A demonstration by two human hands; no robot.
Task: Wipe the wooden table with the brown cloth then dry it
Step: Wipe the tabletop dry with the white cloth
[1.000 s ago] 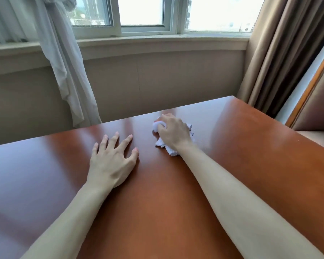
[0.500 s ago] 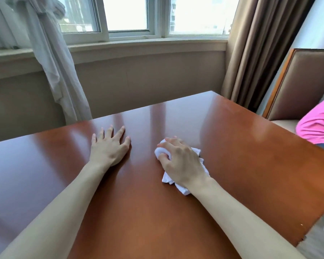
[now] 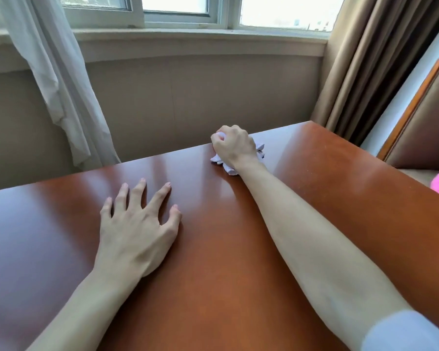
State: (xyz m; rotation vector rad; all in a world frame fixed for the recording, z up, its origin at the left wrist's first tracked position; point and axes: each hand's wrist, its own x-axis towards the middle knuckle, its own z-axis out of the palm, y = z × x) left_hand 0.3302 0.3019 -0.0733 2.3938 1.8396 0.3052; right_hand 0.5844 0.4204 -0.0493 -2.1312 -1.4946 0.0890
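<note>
- Two hands on the wooden counter (image 3: 314, 198).
- Right hand (image 3: 235, 145), fingers curled, grips a crumpled white cloth (image 3: 228, 168) at the far edge.
- Left hand (image 3: 134, 224) rests nearer, fingers spread.

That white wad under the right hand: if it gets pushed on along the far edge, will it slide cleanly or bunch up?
The white wad looks crumpled and soft, so it will probably bunch, not stay flat. The table is glossy, so it should glide easily. The right hand grips it at the far edge, so loose ends may slip over.
</note>
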